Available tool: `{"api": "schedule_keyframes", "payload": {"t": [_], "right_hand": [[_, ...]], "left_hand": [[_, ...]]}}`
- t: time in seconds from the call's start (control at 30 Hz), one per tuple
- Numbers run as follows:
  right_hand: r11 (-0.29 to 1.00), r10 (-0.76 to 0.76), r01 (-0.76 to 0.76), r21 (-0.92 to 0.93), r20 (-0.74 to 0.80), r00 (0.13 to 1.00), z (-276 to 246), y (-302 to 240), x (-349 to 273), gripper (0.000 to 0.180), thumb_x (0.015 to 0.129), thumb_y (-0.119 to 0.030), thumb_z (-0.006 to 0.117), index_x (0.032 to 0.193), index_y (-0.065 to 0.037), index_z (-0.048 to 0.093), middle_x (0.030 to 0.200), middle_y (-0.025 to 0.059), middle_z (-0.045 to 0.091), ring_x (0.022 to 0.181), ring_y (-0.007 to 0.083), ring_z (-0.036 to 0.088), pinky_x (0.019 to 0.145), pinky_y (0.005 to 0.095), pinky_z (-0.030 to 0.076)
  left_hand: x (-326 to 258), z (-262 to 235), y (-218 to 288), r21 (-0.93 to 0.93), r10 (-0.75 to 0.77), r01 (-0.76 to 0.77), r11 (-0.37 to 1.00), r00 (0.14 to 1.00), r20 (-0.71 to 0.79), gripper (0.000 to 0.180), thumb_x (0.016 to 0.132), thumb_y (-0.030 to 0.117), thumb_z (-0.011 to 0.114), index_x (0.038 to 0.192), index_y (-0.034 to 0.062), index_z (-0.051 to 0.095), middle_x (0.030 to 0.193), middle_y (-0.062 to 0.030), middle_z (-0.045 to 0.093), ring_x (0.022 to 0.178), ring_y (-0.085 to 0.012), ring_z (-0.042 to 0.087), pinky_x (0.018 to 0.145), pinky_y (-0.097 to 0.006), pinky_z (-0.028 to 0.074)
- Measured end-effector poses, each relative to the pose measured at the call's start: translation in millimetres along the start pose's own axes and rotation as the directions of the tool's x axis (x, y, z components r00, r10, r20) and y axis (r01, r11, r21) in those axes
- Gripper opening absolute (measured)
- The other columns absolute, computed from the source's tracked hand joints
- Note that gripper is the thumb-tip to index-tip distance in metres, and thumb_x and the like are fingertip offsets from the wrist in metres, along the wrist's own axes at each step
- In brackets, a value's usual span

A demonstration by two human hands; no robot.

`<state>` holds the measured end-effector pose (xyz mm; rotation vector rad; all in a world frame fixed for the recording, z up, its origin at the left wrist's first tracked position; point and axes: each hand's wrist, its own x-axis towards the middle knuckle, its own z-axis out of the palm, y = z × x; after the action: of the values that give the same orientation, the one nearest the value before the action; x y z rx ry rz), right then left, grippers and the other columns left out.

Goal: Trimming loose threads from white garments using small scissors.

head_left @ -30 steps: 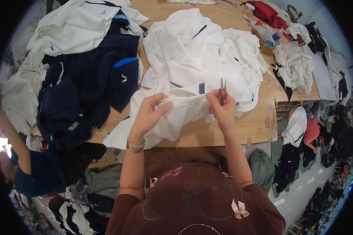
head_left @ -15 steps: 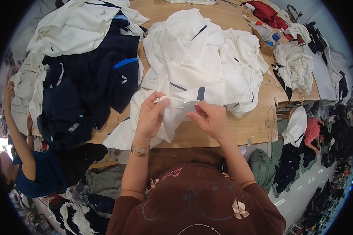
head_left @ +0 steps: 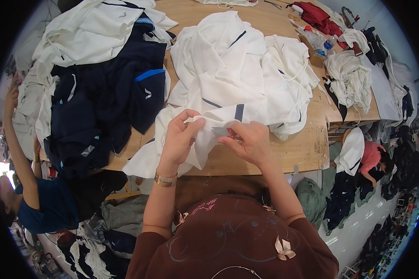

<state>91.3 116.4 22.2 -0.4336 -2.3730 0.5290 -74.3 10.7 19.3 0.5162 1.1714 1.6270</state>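
A white garment with navy stripes (head_left: 237, 74) lies heaped on the wooden table (head_left: 307, 149), and one edge of it hangs over the near side. My left hand (head_left: 181, 137) pinches a fold of this cloth at the table's near edge. My right hand (head_left: 251, 142) is closed on a small cutting tool (head_left: 232, 134) with a grey tip and a reddish part, and the tip points into the fold my left hand holds. The two hands almost touch. A gold bracelet sits on my left wrist.
Navy garments (head_left: 107, 107) and white ones (head_left: 93, 32) are piled on the left. A person in a blue shirt (head_left: 46, 204) reaches up at the far left. A white bundle (head_left: 354, 79), a plastic bottle (head_left: 319, 42) and red cloth (head_left: 316, 14) lie at the right. Another person (head_left: 372, 158) crouches lower right.
A second ago my right hand held the tool upright above the cloth. It has since come down and left to meet my left hand at the fold.
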Motion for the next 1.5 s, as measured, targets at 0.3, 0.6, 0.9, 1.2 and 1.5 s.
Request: {"api": "schedule_keyframes", "payload": {"t": [0.3, 0.6, 0.9, 1.2, 1.5], "right_hand": [[1.0, -0.025, 0.025, 0.01, 0.003, 1.0, -1, -1, 5, 0.03, 0.073, -0.035, 0.071, 0.068, -0.01, 0.055, 0.052, 0.0001, 0.052, 0.044, 0.0187, 0.049, 0.046, 0.0288, 0.035], [0.994, -0.047, 0.044, -0.098, -0.027, 0.999, -1, 2, -1, 0.033, 0.075, -0.043, 0.067, 0.07, -0.012, 0.056, 0.052, -0.0018, 0.052, 0.044, 0.0145, 0.049, 0.046, 0.0271, 0.033], [0.981, -0.113, 0.102, -0.164, -0.061, 0.992, -1, 0, 1, 0.031, 0.071, -0.037, 0.071, 0.068, -0.011, 0.055, 0.053, -0.0027, 0.052, 0.044, 0.0149, 0.048, 0.046, 0.0273, 0.032], [0.997, -0.001, 0.013, 0.073, -0.159, 0.987, 2, -4, 1, 0.034, 0.073, -0.041, 0.07, 0.068, -0.012, 0.055, 0.053, -0.0019, 0.052, 0.043, 0.0148, 0.047, 0.045, 0.026, 0.032], [1.0, -0.003, 0.003, -0.01, -0.025, 1.0, 3, 1, -6, 0.031, 0.071, -0.034, 0.073, 0.066, -0.01, 0.054, 0.053, 0.0002, 0.052, 0.045, 0.0185, 0.048, 0.046, 0.0288, 0.035]], "left_hand": [[1, 1, 0, 0.045, -0.011, 0.012, 0.999, 1.0, -0.003, 0.013, 0.084, 0.014, 0.062, 0.092, 0.0079, 0.053, 0.068, 0.0055, 0.057, 0.053, 0.0021, 0.044, 0.045, -0.015, 0.027], [0, 1, 0, -0.02, -0.002, 0.002, 1.0, 1.0, -0.022, 0.013, 0.086, 0.014, 0.06, 0.094, 0.0073, 0.052, 0.069, 0.0039, 0.059, 0.053, 0.0016, 0.046, 0.043, -0.015, 0.027], [0, 1, 1, -0.047, 0.001, -0.001, 0.999, 1.0, -0.018, 0.012, 0.087, 0.012, 0.058, 0.094, 0.0065, 0.052, 0.07, 0.0026, 0.06, 0.053, 0.001, 0.047, 0.043, -0.015, 0.029], [0, 4, 2, -0.027, 0.003, -0.003, 1.0, 1.0, -0.031, 0.014, 0.086, 0.015, 0.059, 0.094, 0.0066, 0.052, 0.069, 0.0028, 0.059, 0.052, 0.0007, 0.047, 0.043, -0.015, 0.027], [1, 3, 1, -0.017, 0.006, -0.007, 1.0, 0.999, -0.047, 0.013, 0.086, 0.014, 0.059, 0.094, 0.0066, 0.052, 0.067, 0.0035, 0.059, 0.05, 0.001, 0.044, 0.043, -0.016, 0.027]]}}
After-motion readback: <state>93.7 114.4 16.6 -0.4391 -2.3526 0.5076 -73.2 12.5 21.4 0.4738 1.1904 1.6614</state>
